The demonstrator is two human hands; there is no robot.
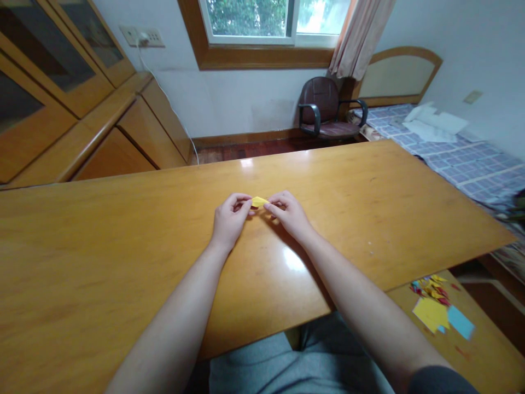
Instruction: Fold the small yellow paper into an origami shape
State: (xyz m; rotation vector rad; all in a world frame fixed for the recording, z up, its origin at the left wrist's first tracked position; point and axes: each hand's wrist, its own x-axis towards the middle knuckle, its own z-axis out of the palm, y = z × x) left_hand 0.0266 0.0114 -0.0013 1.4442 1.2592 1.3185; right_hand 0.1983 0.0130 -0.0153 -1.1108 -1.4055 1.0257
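Note:
A small piece of folded yellow paper is held between my two hands, just above the wooden table. My left hand pinches its left end between thumb and fingers. On the other side, my right hand grips the right end in the same way. The paper comes to a slight peak in the middle; its underside and the parts beneath my fingertips are hidden.
Right of my lap, a lower surface bears yellow paper sheets, a blue sheet and a pile of colourful folded pieces. A chair stands beyond the table, a bed at right, cabinets at left.

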